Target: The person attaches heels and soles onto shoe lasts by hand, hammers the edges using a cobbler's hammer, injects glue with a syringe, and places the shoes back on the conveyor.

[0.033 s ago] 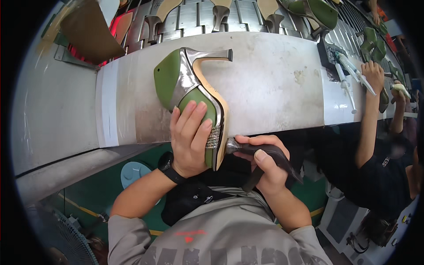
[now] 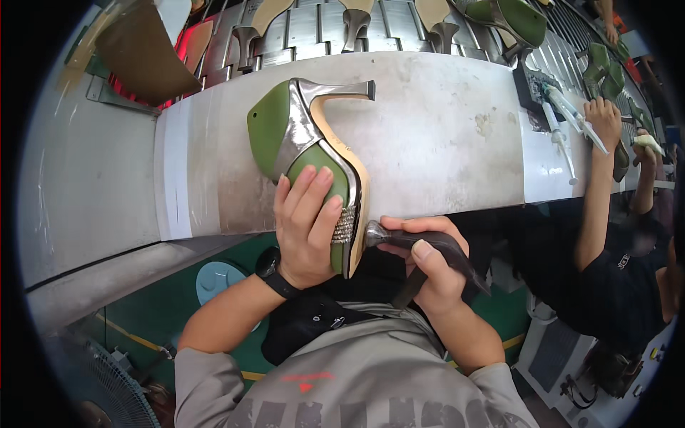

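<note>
A high-heeled shoe (image 2: 304, 130) with metallic silver trim and a sparkling strap is fitted over a green last (image 2: 270, 130). It lies on its side across the bench edge, heel away from me and toe towards me, its pale sole facing right. My left hand (image 2: 305, 232) is closed over the green forepart, fingers pressed along it. In my right hand (image 2: 434, 265) is a dark shoemaker's hammer (image 2: 449, 250), gripped around its head. Its round metal face sits at the sole's edge near the forepart; whether it touches cannot be told.
Several shoes on lasts, such as a green one (image 2: 515, 21), stand on the slatted metal conveyor (image 2: 399, 28) beyond the bench (image 2: 442, 135). Syringes (image 2: 564, 118) rest in a dark holder at right. Beside them a co-worker's arm (image 2: 598, 164) reaches in. A fan (image 2: 118, 389) is at lower left.
The shoe has shifted very slightly left and towards me, with my left hand on it. The hammer's face has turned a little; my grip on it is the same.
</note>
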Demonstrator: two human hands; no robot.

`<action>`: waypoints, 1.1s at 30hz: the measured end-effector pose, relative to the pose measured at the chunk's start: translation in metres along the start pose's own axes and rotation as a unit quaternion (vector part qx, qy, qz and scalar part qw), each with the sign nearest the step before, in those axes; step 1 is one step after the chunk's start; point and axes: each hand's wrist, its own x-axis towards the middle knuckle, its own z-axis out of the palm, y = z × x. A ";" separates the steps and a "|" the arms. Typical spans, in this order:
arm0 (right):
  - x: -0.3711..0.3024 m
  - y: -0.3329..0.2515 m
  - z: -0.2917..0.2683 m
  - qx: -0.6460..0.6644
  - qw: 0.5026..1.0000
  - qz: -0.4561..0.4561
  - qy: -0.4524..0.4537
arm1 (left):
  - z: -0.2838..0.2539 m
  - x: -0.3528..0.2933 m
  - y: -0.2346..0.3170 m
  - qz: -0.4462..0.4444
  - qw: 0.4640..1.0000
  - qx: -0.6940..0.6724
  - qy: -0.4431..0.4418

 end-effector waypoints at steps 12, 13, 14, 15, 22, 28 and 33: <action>0.039 -0.077 0.010 -0.223 0.959 -0.064 -0.161 | 0.004 -0.009 0.001 -0.016 0.999 0.026 0.017; 0.044 -0.090 0.012 -0.294 0.930 -0.103 -0.192 | 0.004 -0.009 0.000 -0.010 1.000 0.024 0.017; 0.043 -0.098 0.025 -0.324 0.920 -0.141 -0.168 | 0.005 -0.009 0.000 -0.004 1.000 0.019 0.019; 0.044 -0.101 0.030 -0.369 0.885 -0.183 -0.216 | 0.008 -0.011 0.000 -0.007 0.999 0.030 0.028; 0.030 -0.076 0.043 -0.494 0.784 -0.235 -0.293 | 0.013 -0.011 0.003 -0.020 0.999 0.022 0.040; 0.041 -0.076 0.035 -0.447 0.835 -0.176 -0.269 | 0.010 -0.016 0.005 -0.042 0.999 0.000 0.022; 0.061 -0.085 0.034 -0.411 0.868 -0.124 -0.249 | 0.015 -0.017 0.004 -0.022 0.999 0.017 0.040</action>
